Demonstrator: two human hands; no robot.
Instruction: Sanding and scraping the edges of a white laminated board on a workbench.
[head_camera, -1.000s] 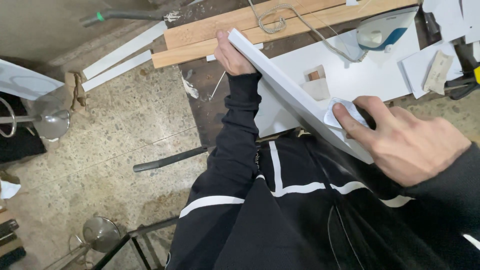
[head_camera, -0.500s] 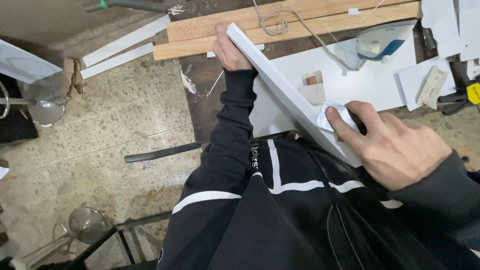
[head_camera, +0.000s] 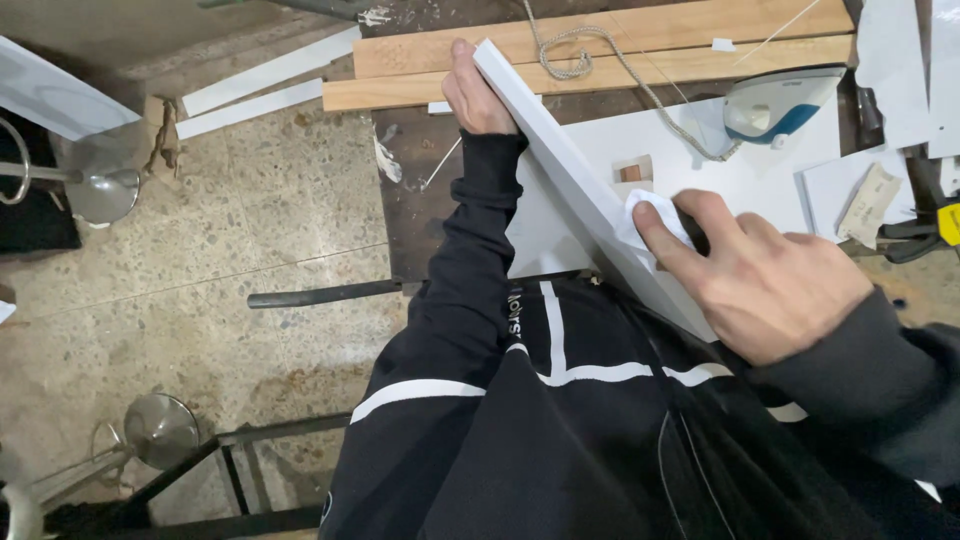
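Left hand (head_camera: 478, 95): closed around the far end of the white board, fingers wrapped over its edge, black sleeve running back toward the body.
Right hand (head_camera: 765, 275): closed on a small white cloth, fingertips pressing it flat against the board's face near the lower end.
White board (head_camera: 570, 175): long, narrow, white; held on a slant from the upper middle of the view down to the right, far end above the wooden planks, near end against the dark jacket.
White cloth (head_camera: 648, 215): crumpled, pinched between the right fingers and the board, touching the board's surface.
Tabletop (head_camera: 420, 200): dark and worn, lying beneath the board and stretching off to the right.
White sheet (head_camera: 760, 175): flat on the tabletop under the board, a small brown block resting on it just beside the board.
Wooden planks (head_camera: 640, 45): two pale lengths side by side along the far edge of the tabletop.
Rope (head_camera: 575, 60): looped on the planks, trailing across the white sheet toward the iron.
Iron (head_camera: 780, 105): white and blue, lying on the tabletop at the right, well apart from both hands.
Floor (head_camera: 200, 250): speckled stone at the left, with white strips near the wall, a dark metal bar and round metal stands.
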